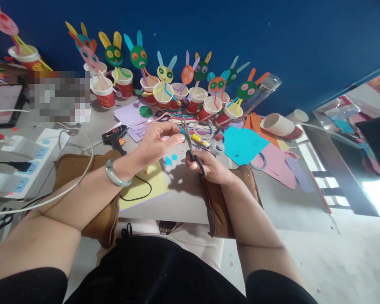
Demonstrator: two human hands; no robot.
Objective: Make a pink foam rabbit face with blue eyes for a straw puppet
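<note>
My right hand grips a pair of scissors by the black handles, blades pointing up and away from me. Between the fingertips of my left hand is a small piece of blue paper, right beside the blades. Whether the blades touch the paper I cannot tell. Below my hands, small blue paper scraps lie on the table. A yellow sheet of paper lies under my left wrist. Left of that hand rests a black glue gun.
Along the blue wall stand several red paper cups with paper rabbit heads. Blue sheets and pink paper lie at the right. Brown cushions support my forearms. A white power strip with cables sits at the left.
</note>
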